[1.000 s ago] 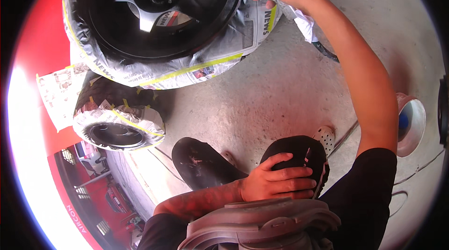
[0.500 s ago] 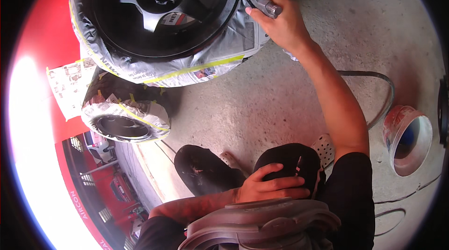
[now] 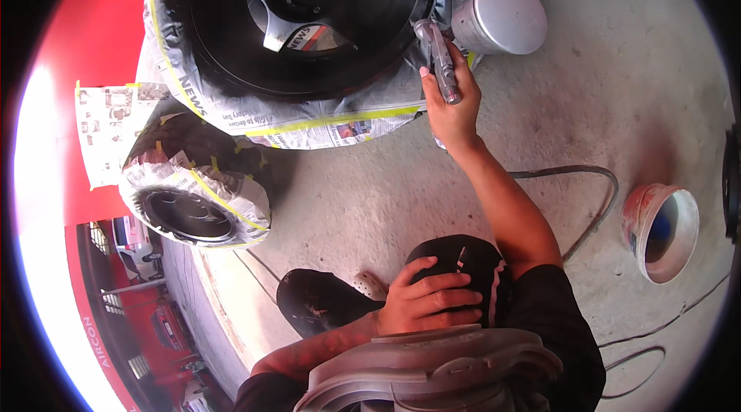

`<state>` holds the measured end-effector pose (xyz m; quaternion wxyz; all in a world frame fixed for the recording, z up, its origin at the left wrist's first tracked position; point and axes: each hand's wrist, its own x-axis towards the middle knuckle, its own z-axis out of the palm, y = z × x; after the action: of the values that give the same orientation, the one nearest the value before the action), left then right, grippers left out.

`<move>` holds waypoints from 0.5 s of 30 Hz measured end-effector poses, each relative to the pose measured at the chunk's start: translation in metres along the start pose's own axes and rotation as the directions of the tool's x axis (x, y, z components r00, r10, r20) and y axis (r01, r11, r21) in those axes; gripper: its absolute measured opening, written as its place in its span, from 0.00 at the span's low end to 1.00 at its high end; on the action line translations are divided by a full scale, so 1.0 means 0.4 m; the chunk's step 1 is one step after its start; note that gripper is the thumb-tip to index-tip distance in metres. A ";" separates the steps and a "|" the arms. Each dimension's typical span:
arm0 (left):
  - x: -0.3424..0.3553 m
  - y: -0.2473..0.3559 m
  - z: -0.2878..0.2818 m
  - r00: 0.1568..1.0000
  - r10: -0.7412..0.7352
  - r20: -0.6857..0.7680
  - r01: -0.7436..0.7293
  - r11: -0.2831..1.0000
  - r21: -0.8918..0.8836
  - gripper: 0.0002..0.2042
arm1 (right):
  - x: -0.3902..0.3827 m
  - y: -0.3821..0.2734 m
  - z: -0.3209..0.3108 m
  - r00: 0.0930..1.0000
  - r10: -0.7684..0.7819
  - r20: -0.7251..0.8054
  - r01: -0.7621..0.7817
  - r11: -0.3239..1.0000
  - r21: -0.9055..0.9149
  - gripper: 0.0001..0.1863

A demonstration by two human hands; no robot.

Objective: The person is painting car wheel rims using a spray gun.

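My right hand (image 3: 455,107) grips a metal spray gun (image 3: 441,53) with a round silver paint cup (image 3: 502,17). The gun is at the right edge of a large black wheel rim (image 3: 297,65), whose tire is wrapped in newspaper (image 3: 347,123) with yellow tape along it. A hose runs from below my right hand across the floor. My left hand (image 3: 421,300) rests on my right knee in dark trousers, fingers bent and slightly apart, holding nothing.
A second newspaper-masked wheel (image 3: 185,215) lies lower left, beside taped paper (image 3: 104,134) against red (image 3: 77,42). A bucket (image 3: 664,234) stands right on the concrete floor (image 3: 579,119), near cords and hose (image 3: 610,196). A grey rubber object (image 3: 424,366), like a mask, fills the bottom edge.
My right hand and spray gun have moved down and swung round, so the silver cup now shows fully. The view has shifted slightly. My left hand stays on the knee.
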<state>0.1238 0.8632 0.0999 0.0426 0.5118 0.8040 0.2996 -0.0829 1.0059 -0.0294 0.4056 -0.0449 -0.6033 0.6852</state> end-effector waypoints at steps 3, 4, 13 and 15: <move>-0.017 -0.023 -0.022 0.999 -0.045 0.008 0.045 0.997 -0.062 0.15 | -0.003 -0.019 0.002 0.997 0.040 -0.073 -0.041 0.999 -0.009 0.24; -0.023 -0.029 -0.026 0.998 -0.061 0.004 0.061 0.994 -0.086 0.15 | -0.006 -0.031 0.002 0.997 0.030 -0.070 -0.031 0.999 -0.013 0.24; 0.006 -0.037 -0.120 0.975 -0.188 0.116 0.215 0.930 -0.300 0.20 | 0.231 -0.206 -0.076 0.960 0.267 0.082 -0.252 0.955 -0.159 0.26; -0.009 -0.024 -0.175 0.949 -0.302 0.085 0.314 0.921 -0.229 0.20 | 0.382 -0.283 -0.079 0.903 0.383 0.195 -0.351 0.919 -0.181 0.22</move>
<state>0.0918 0.8266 0.1511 0.1701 0.3772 0.8311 0.3716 -0.1108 1.1175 0.1252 0.1936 -0.1083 -0.6732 0.7054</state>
